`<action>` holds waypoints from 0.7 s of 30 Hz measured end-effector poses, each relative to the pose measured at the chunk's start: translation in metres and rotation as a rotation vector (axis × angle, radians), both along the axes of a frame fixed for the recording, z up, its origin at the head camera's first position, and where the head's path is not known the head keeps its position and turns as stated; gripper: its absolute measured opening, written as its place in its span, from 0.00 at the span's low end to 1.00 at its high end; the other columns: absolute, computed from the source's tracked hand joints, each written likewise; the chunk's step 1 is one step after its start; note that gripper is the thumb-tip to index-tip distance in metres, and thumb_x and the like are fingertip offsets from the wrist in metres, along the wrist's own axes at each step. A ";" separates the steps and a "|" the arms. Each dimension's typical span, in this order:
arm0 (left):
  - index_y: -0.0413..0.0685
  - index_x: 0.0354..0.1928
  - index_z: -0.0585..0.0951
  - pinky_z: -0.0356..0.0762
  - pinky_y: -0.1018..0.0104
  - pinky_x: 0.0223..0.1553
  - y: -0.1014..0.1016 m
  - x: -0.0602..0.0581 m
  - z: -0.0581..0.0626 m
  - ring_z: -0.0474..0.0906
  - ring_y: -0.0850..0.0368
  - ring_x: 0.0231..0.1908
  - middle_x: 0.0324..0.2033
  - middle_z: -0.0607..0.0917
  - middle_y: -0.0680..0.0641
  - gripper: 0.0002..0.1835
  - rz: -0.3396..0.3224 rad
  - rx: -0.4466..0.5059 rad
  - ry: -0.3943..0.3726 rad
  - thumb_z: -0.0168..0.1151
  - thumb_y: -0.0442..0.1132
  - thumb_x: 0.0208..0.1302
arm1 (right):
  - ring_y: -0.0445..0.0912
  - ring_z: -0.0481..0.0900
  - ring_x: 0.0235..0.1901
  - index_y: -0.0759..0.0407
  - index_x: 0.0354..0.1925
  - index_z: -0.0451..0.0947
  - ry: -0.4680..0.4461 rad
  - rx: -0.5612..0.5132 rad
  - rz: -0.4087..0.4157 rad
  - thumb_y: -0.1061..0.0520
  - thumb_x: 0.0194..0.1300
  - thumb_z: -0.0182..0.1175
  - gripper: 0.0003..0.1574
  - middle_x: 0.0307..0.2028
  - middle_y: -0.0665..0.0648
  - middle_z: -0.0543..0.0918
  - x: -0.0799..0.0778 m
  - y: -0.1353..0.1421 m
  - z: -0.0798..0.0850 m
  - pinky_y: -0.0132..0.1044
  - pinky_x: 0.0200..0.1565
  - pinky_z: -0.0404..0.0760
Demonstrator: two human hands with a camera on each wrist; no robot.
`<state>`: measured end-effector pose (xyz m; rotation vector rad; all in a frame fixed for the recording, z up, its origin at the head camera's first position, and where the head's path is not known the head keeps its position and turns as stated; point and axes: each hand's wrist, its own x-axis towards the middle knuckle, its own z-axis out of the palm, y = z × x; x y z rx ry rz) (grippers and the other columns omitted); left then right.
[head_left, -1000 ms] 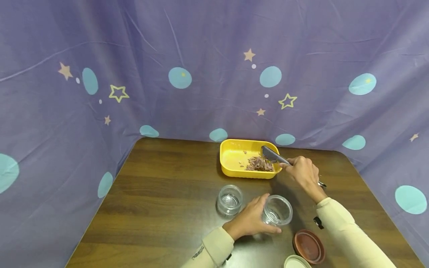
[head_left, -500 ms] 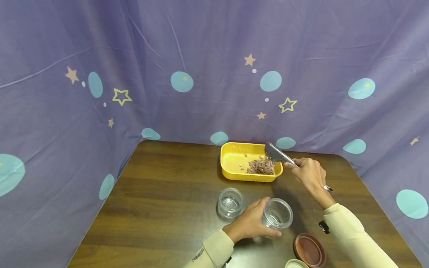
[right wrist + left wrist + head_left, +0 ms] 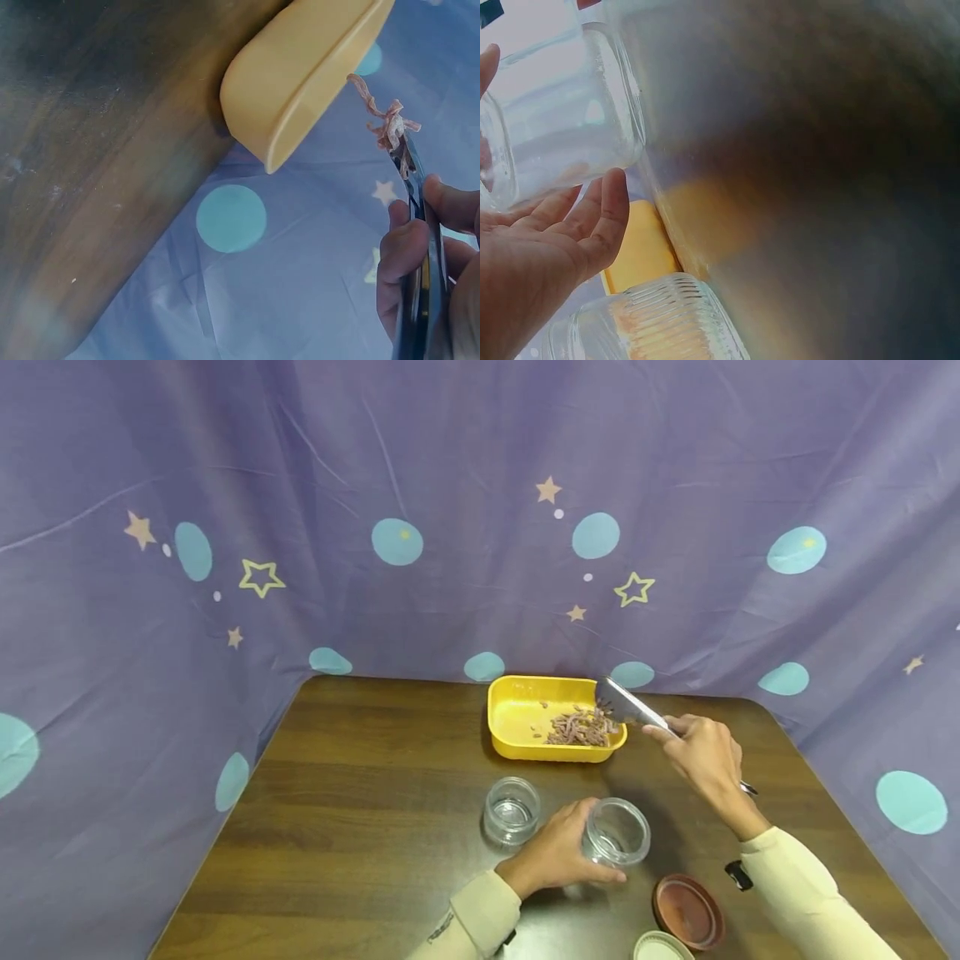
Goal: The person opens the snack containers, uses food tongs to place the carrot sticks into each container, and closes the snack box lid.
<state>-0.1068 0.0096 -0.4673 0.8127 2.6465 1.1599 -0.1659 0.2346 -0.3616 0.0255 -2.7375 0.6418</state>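
Observation:
With my left hand (image 3: 558, 856) I grip a clear glass jar (image 3: 617, 833) from its left side; the thumb is at the near side, and the left wrist view shows fingers under its wall. My right hand (image 3: 705, 756) holds metal tongs (image 3: 416, 300) above the right end of a yellow tray (image 3: 551, 753). Several brown strips (image 3: 390, 127) are caught at the tongs' tips in the right wrist view. More brown shredded strips (image 3: 577, 729) lie heaped in the tray's right half. Left of the held jar stands a second glass jar (image 3: 512, 811).
A reddish-brown round lid (image 3: 687, 911) and a cream lid (image 3: 660, 947) lie at the front right of the wooden table (image 3: 360, 810). A purple patterned curtain (image 3: 450, 593) hangs close behind the table and along its sides.
My right hand has drawn the tongs slightly up and to the right, away from the heap. The left hand and its jar have stayed almost where they were.

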 end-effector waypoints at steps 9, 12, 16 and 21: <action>0.45 0.72 0.67 0.74 0.64 0.66 -0.001 -0.005 -0.001 0.75 0.55 0.64 0.64 0.78 0.45 0.55 -0.017 0.039 -0.015 0.82 0.61 0.45 | 0.57 0.83 0.34 0.64 0.51 0.87 -0.004 -0.039 -0.033 0.39 0.65 0.68 0.31 0.46 0.65 0.89 0.046 0.017 0.014 0.44 0.26 0.74; 0.45 0.72 0.67 0.74 0.63 0.66 -0.002 -0.006 -0.001 0.76 0.54 0.63 0.64 0.78 0.44 0.55 -0.014 0.041 -0.008 0.82 0.60 0.44 | 0.52 0.81 0.32 0.67 0.50 0.86 0.018 -0.059 -0.015 0.43 0.64 0.70 0.30 0.45 0.67 0.89 0.061 0.023 0.018 0.34 0.26 0.73; 0.44 0.72 0.67 0.74 0.61 0.66 -0.002 -0.007 -0.002 0.76 0.52 0.64 0.64 0.78 0.44 0.56 -0.006 0.033 -0.002 0.83 0.59 0.43 | 0.61 0.86 0.38 0.67 0.49 0.86 -0.002 -0.074 -0.007 0.44 0.63 0.71 0.29 0.46 0.69 0.88 0.081 0.028 0.023 0.35 0.33 0.78; 0.44 0.73 0.66 0.71 0.58 0.69 -0.001 -0.006 -0.002 0.74 0.50 0.66 0.66 0.77 0.43 0.57 -0.006 0.005 -0.021 0.81 0.62 0.44 | 0.67 0.85 0.48 0.63 0.49 0.88 -0.082 -0.060 -0.004 0.42 0.62 0.71 0.29 0.49 0.68 0.87 0.103 0.031 0.022 0.52 0.39 0.81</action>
